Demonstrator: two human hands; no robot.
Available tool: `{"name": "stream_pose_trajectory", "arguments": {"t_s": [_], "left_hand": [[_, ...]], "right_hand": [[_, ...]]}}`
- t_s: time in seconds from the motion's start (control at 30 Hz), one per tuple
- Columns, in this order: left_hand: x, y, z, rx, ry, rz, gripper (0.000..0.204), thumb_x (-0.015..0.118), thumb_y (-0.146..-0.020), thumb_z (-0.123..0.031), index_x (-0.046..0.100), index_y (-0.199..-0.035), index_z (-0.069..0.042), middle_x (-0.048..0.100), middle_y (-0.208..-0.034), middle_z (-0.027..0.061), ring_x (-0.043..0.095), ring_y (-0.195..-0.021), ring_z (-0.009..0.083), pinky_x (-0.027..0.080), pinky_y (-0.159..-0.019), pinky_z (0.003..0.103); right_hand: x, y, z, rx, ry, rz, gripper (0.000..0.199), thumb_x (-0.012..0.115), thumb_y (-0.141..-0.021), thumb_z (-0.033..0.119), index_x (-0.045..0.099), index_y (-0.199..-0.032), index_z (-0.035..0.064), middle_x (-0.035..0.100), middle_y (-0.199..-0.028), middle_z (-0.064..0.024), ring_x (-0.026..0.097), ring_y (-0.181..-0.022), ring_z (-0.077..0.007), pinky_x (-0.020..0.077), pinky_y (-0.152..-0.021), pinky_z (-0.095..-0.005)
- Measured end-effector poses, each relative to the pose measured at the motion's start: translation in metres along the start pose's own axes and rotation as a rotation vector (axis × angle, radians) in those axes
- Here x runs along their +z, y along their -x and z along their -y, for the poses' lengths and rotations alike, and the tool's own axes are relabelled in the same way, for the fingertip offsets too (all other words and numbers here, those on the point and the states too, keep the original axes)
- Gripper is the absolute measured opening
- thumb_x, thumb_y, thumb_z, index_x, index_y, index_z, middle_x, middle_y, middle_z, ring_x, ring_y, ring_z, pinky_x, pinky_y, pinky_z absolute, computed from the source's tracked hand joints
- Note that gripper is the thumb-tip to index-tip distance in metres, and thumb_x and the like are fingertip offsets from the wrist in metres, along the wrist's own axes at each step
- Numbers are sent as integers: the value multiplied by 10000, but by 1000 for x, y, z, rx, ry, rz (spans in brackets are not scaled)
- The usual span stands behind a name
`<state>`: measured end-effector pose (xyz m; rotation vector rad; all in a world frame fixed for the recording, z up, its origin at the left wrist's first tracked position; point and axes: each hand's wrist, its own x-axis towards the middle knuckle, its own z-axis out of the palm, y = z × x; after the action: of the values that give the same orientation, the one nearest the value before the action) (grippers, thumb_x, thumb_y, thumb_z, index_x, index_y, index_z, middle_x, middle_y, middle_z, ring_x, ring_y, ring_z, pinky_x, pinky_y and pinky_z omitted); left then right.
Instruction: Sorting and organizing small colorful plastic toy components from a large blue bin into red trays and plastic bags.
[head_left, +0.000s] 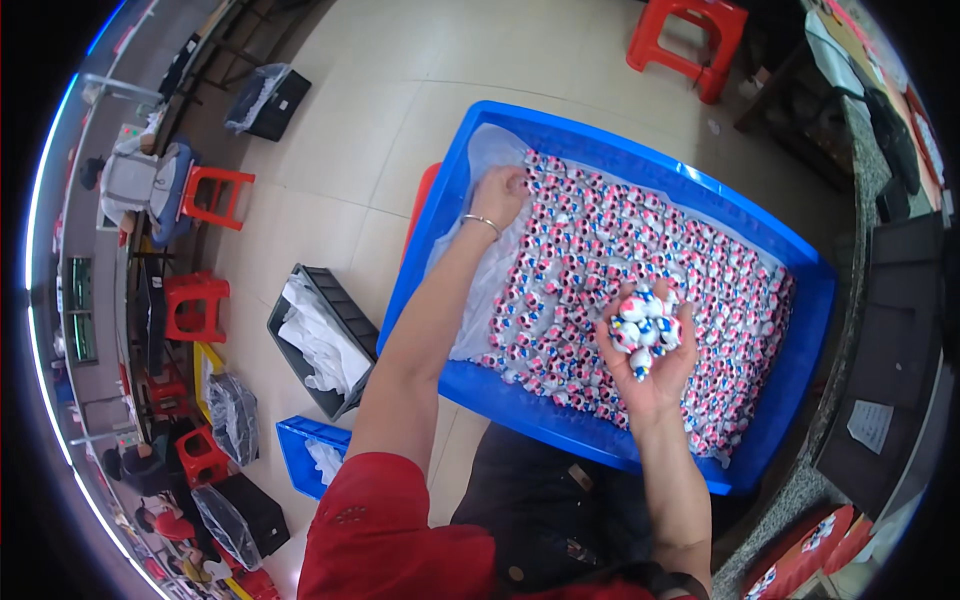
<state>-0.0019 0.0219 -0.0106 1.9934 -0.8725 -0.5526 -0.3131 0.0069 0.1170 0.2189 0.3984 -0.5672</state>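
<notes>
A large blue bin (600, 447) holds many small white, pink and blue figurines (610, 232), set close together in rows over a white plastic sheet (478, 290). My left hand (500, 197), with a bangle at the wrist, reaches to the bin's far left corner. Its fingers are closed at the end of a row, and what they pinch is hidden. My right hand (655, 385) is palm up above the rows, fingers curled around a heap of loose figurines (645, 325); blue, white and pink parts show.
Left of the bin stand a dark crate (360, 398) with white plastic and a smaller blue crate (300, 470). Red stools (212, 197) and seated people line a workbench at far left. Another red stool (690, 45) stands beyond the bin. A counter (850, 350) runs along the right.
</notes>
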Motion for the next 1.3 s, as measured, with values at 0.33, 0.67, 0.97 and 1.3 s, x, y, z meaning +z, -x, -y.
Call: {"name": "stream_pose_trajectory", "arguments": {"t_s": [0.33, 0.67, 0.97, 1.3], "left_hand": [[-26, 123, -177, 672, -19, 339, 276, 732, -760, -168, 657, -999, -52, 648, -947, 112, 609, -842, 229, 478, -756, 340], [-31, 122, -169, 183, 230, 633, 286, 669, -835, -142, 617, -1097, -39, 639, -990, 52, 610, -879, 120, 491, -740, 300], [-38, 53, -45, 75, -23, 169, 292, 688, -782, -48, 620, -1066, -58, 596, -1067, 52, 598, -958, 138, 494, -832, 272], [-20, 28, -6, 351, -227, 63, 298, 695, -734, -38, 621, -1020, -83, 583, -1054, 73, 595, -910, 202, 506, -754, 306]], "right_hand": [[-11, -8, -7, -32, 135, -81, 399, 451, -955, 416, 558, -1237, 154, 620, -1149, -111, 604, -1066, -291, 513, -878, -536], [-1, -2, -23, -35, 75, -170, 405, 471, -944, 436, 566, -1228, 163, 625, -1131, -104, 597, -1031, -280, 479, -902, -530], [-12, 2, -15, -7, 42, -105, 371, 474, -945, 429, 588, -1183, 169, 607, -1129, -149, 587, -1031, -320, 512, -857, -504], [-10, 0, -15, -1, 76, -93, 356, 472, -946, 424, 595, -1156, 164, 612, -1122, -145, 599, -1020, -324, 508, -860, -521]]}}
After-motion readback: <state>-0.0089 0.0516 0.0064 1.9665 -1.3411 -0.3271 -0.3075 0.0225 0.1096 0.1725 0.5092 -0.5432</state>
